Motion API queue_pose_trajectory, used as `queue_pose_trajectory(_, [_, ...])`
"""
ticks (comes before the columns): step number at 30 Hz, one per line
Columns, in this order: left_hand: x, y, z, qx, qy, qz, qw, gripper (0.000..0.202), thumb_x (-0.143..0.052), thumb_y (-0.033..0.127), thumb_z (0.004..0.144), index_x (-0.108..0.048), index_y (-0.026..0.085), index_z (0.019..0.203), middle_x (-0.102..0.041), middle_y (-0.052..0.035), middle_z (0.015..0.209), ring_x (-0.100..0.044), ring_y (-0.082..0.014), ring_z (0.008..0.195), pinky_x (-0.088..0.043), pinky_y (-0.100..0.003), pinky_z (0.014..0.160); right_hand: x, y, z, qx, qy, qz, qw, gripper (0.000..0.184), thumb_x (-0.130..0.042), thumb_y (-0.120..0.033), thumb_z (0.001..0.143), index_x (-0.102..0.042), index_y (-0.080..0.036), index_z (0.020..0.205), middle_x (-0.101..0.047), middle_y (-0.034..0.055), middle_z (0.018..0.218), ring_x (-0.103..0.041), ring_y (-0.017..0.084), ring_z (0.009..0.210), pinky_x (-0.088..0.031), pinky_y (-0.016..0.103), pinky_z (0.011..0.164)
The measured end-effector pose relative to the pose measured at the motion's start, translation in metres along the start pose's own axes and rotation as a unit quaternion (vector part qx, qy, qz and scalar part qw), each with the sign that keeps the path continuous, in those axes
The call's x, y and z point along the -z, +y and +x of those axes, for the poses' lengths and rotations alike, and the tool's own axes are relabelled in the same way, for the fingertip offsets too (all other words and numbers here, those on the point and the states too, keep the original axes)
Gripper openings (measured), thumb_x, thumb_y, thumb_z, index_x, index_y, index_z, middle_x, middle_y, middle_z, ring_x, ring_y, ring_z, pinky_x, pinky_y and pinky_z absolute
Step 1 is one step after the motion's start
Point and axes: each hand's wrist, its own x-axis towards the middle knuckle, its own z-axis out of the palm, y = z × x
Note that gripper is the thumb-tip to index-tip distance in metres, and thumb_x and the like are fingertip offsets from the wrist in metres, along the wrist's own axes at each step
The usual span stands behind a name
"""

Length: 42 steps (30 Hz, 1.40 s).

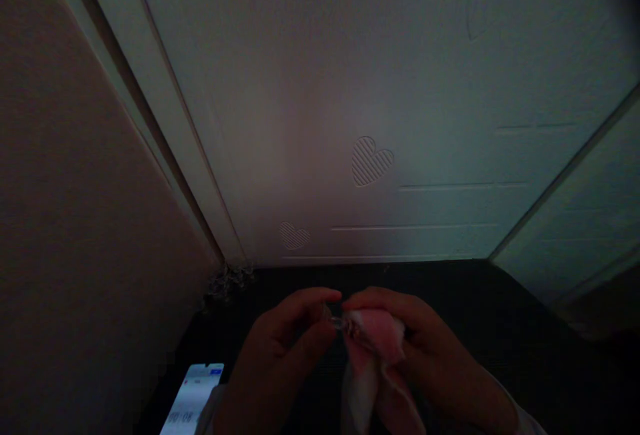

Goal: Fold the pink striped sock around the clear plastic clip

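Observation:
Low in the dim picture, my left hand (287,348) pinches a small clear piece (336,321) between thumb and forefinger. Its kind is too dark to make out, and the fingers hide part of it. A pink and white cloth (383,335) is bunched up in my right hand (435,348), whose fingers close around it from the right. The cloth's gathered top touches or nearly touches the clear piece. Its lower folds hang down past the bottom edge of the view.
Both hands are above a dark tabletop (430,278). A lit phone (195,398) lies at the lower left. Several small shiny clear pieces (230,281) are heaped at the back left corner. A pale panel (300,121) with embossed hearts rises behind; a wall (75,221) stands left.

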Motion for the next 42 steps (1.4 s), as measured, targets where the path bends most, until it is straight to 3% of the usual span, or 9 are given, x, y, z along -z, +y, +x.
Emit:
queue_pose_trajectory(4, [0.002, -0.001, -0.002, -0.017, -0.004, 0.025, 1.0, 0.021, -0.062, 0.028, 0.069, -0.067, 0.023, 0.089, -0.06, 0.0004, 0.068, -0.054, -0.0126, 0.065, -0.043, -0.02, 0.061, 0.0, 0.002, -0.001, -0.022, -0.005, -0.007, 1.0, 0.035, -0.046, -0.01, 0.068, -0.062, -0.024, 0.096, -0.064, 0.0022, 0.089, -0.058, 0.016, 0.079, -0.044, 0.024, 0.069])
queue_pose_trajectory(7, [0.003, -0.001, -0.004, -0.035, -0.004, 0.034, 0.999, 0.021, -0.06, 0.027, 0.071, -0.066, 0.024, 0.092, -0.061, 0.0003, 0.071, -0.055, -0.0123, 0.067, -0.042, -0.02, 0.061, 0.0, 0.007, -0.004, -0.06, 0.035, -0.008, 0.998, 0.038, -0.047, -0.008, 0.064, -0.06, -0.024, 0.096, -0.062, 0.0013, 0.089, -0.056, 0.016, 0.078, -0.043, 0.023, 0.067])
queue_pose_trajectory(14, [0.0, -0.001, -0.002, -0.039, 0.001, 0.022, 0.999, 0.022, -0.058, 0.026, 0.075, -0.063, 0.025, 0.096, -0.064, -0.0002, 0.078, -0.058, -0.0123, 0.07, -0.044, -0.02, 0.064, -0.002, 0.008, -0.002, -0.124, 0.103, 0.055, 0.985, 0.022, -0.05, -0.006, 0.058, -0.056, -0.02, 0.074, -0.053, -0.0043, 0.066, -0.047, 0.01, 0.058, -0.035, 0.017, 0.049])
queue_pose_trajectory(18, [-0.002, -0.004, -0.001, -0.043, 0.023, 0.013, 0.999, 0.022, -0.059, 0.026, 0.073, -0.062, 0.024, 0.095, -0.064, -0.0003, 0.077, -0.058, -0.0125, 0.069, -0.045, -0.02, 0.063, -0.003, 0.008, 0.003, -0.14, 0.089, 0.093, 0.982, 0.016, -0.053, -0.01, 0.06, -0.055, -0.019, 0.073, -0.052, -0.0045, 0.062, -0.045, 0.009, 0.054, -0.034, 0.017, 0.047])
queue_pose_trajectory(23, [-0.003, -0.005, -0.004, -0.038, 0.039, 0.012, 0.998, 0.023, -0.06, 0.028, 0.072, -0.062, 0.024, 0.094, -0.065, -0.001, 0.079, -0.059, -0.0142, 0.072, -0.047, -0.021, 0.063, -0.003, 0.01, 0.003, -0.123, 0.059, 0.109, 0.985, 0.018, -0.053, -0.013, 0.068, -0.057, -0.021, 0.083, -0.056, -0.0034, 0.071, -0.05, 0.009, 0.059, -0.038, 0.016, 0.051])
queue_pose_trajectory(29, [-0.006, -0.004, -0.002, -0.021, 0.055, 0.011, 0.998, 0.021, -0.06, 0.03, 0.07, -0.063, 0.023, 0.089, -0.064, -0.0013, 0.076, -0.059, -0.0146, 0.069, -0.047, -0.021, 0.06, -0.002, 0.012, -0.002, -0.094, 0.032, 0.079, 0.992, 0.024, -0.049, -0.014, 0.076, -0.057, -0.025, 0.095, -0.059, -0.0006, 0.09, -0.055, 0.012, 0.079, -0.043, 0.02, 0.067])
queue_pose_trajectory(36, [-0.006, -0.004, 0.007, 0.002, 0.071, 0.007, 0.997, 0.017, -0.061, 0.033, 0.066, -0.063, 0.019, 0.077, -0.053, 0.0031, 0.052, -0.048, -0.009, 0.048, -0.038, -0.017, 0.045, 0.0, 0.015, -0.004, -0.106, 0.027, 0.002, 0.994, 0.028, -0.057, -0.01, 0.067, -0.061, -0.024, 0.09, -0.061, -0.0018, 0.081, -0.055, 0.012, 0.071, -0.042, 0.019, 0.061])
queue_pose_trajectory(42, [-0.014, 0.001, 0.007, 0.065, 0.124, -0.008, 0.99, 0.018, -0.059, 0.033, 0.064, -0.052, 0.017, 0.058, -0.039, 0.0077, 0.042, -0.032, -0.0046, 0.038, -0.027, -0.015, 0.038, -0.003, 0.007, -0.001, -0.033, 0.044, -0.037, 0.998, 0.027, -0.056, -0.007, 0.066, -0.062, -0.022, 0.088, -0.062, -0.0014, 0.076, -0.056, 0.011, 0.065, -0.042, 0.018, 0.056])
